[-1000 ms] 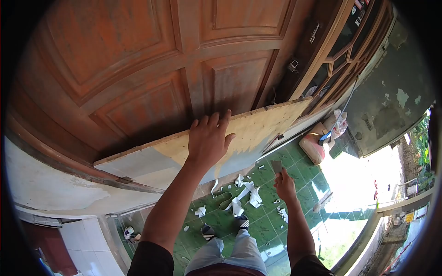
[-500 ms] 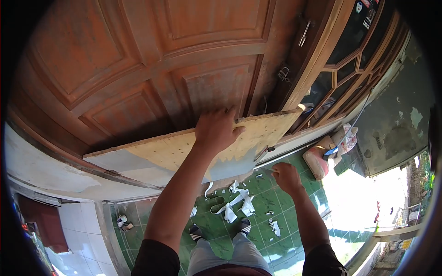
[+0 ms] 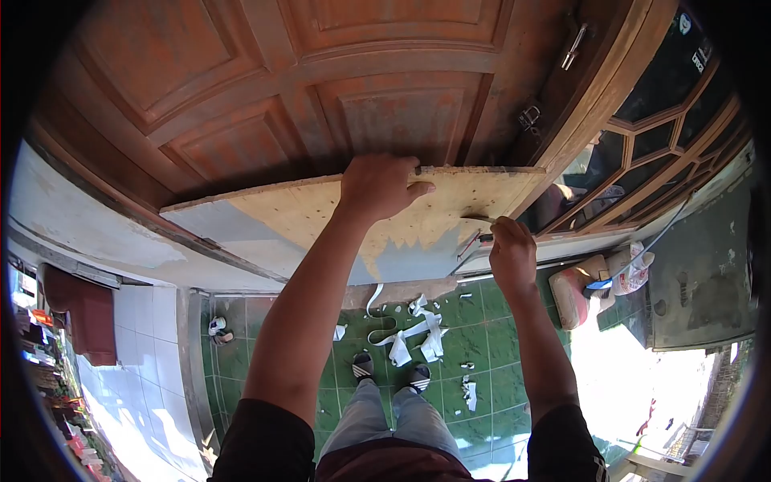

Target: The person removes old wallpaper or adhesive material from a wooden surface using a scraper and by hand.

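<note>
A wooden board [image 3: 305, 206] leans against the brown panelled door [image 3: 393, 112]; part of its face is bare yellowish wood and part is grey, with a jagged border between. Over its top edge my left hand [image 3: 377, 189] is closed, thumb lying on the near face. My right hand [image 3: 514, 249] is closed on a thin, curved, blade-like tool [image 3: 479, 218] at the board's right side; the handle is hidden in the fingers. Its tip overlaps the bare wood in this view.
Torn white strips [image 3: 422, 333] lie on the green tiled floor [image 3: 466, 353] before my feet. Toward the right are sacks [image 3: 574, 293] by the wall and a glazed wooden window frame [image 3: 626, 177]. A padlock [image 3: 529, 118] hangs on the door.
My right hand has risen to the board's right side, bringing the thin tool against its face. The left hand keeps its hold on the top edge. The view has shifted slightly.
</note>
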`<act>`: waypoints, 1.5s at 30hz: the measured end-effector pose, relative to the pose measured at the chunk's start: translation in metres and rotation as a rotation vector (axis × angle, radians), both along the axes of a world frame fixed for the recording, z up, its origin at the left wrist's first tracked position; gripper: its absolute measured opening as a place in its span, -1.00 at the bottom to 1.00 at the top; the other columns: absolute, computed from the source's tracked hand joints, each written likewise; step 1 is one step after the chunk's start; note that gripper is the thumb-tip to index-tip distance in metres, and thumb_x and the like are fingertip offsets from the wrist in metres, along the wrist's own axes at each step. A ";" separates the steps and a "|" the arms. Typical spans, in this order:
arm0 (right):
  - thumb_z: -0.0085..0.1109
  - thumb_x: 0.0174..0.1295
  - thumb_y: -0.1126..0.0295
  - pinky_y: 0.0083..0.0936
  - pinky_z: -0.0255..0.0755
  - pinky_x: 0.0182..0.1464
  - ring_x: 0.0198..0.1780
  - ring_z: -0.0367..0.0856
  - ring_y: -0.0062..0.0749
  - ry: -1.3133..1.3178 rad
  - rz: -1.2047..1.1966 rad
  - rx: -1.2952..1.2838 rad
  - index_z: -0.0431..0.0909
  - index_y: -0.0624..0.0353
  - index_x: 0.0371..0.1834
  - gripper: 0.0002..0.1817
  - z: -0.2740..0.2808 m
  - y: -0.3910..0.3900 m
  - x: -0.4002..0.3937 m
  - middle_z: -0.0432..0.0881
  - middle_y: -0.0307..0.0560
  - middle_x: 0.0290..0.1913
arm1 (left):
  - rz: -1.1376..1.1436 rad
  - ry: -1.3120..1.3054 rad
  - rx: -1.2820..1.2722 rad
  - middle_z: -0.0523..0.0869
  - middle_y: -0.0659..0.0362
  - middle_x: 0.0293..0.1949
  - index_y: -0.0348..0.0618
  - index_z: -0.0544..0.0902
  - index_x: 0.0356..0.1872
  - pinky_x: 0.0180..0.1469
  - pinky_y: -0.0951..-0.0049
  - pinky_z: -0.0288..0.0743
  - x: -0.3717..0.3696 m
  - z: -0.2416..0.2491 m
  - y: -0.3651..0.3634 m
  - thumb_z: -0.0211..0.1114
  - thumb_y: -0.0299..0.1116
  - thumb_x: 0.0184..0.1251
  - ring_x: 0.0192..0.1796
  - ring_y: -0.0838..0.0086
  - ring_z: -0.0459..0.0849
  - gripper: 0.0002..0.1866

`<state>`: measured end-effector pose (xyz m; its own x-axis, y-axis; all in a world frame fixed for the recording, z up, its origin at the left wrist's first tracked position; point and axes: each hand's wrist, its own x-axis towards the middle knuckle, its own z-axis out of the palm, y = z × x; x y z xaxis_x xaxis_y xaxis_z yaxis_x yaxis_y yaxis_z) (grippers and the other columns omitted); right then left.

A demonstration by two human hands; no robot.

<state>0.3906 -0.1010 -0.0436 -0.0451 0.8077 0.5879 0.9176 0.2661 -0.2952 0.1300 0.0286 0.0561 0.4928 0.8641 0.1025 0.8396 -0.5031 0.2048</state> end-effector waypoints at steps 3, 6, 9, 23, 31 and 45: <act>0.23 0.02 0.75 -0.09 0.66 0.05 -0.01 0.72 0.07 0.010 -0.035 -0.080 0.69 0.31 -0.25 -0.77 -0.021 0.007 0.002 0.75 0.03 -0.09 | 0.002 -0.008 -0.005 0.90 0.00 -0.15 -0.02 0.83 0.17 0.06 0.06 0.73 0.002 0.003 0.001 0.37 0.37 0.39 -0.05 0.08 0.88 -0.32; 0.24 0.01 0.76 -0.09 0.67 0.06 -0.01 0.73 0.05 0.024 -0.071 -0.020 0.70 0.30 -0.23 -0.75 -0.023 0.011 -0.007 0.76 0.03 -0.07 | 0.000 -0.017 0.020 0.89 0.00 -0.20 -0.02 0.84 0.15 0.02 0.07 0.74 0.000 0.005 0.006 0.37 0.37 0.39 -0.10 0.08 0.88 -0.33; 0.26 0.03 0.76 -0.11 0.68 0.09 0.02 0.74 0.04 0.030 -0.112 0.003 0.72 0.30 -0.20 -0.73 -0.055 0.010 -0.006 0.78 0.02 -0.04 | -0.010 -0.014 -0.002 0.89 0.00 -0.23 -0.02 0.84 0.15 0.01 0.08 0.74 0.000 0.004 0.004 0.36 0.38 0.39 -0.09 0.08 0.88 -0.32; 0.27 0.00 0.78 -0.14 0.70 0.05 -0.04 0.77 0.02 0.014 -0.216 0.078 0.75 0.29 -0.23 -0.73 -0.057 0.012 -0.024 0.82 -0.02 -0.07 | -0.063 0.006 -0.027 0.88 -0.01 -0.27 -0.06 0.81 0.13 -0.07 0.05 0.73 -0.003 0.006 0.018 0.32 0.31 0.49 -0.13 0.07 0.88 -0.38; 0.26 0.00 0.79 -0.16 0.70 0.05 -0.02 0.78 0.00 0.129 -0.322 0.158 0.75 0.27 -0.24 -0.72 -0.054 0.014 -0.025 0.82 -0.04 -0.08 | -0.069 0.014 -0.005 0.87 -0.01 -0.29 -0.06 0.80 0.10 -0.06 0.04 0.72 -0.002 0.002 0.025 0.31 0.31 0.49 -0.13 0.05 0.87 -0.39; 0.23 0.02 0.76 -0.14 0.69 0.05 -0.01 0.76 0.00 0.102 -0.287 0.079 0.71 0.26 -0.22 -0.73 -0.045 0.008 -0.019 0.80 -0.04 -0.08 | -0.023 0.061 0.035 0.88 -0.09 -0.17 -0.10 0.77 0.22 0.01 0.02 0.72 0.004 0.005 0.022 0.31 0.37 0.46 -0.04 0.00 0.87 -0.29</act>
<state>0.3718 -0.0927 -0.0889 0.2404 0.7304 0.6393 0.9253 0.0266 -0.3783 0.1337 0.0502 0.0612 0.5184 0.8491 0.1015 0.8384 -0.5281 0.1351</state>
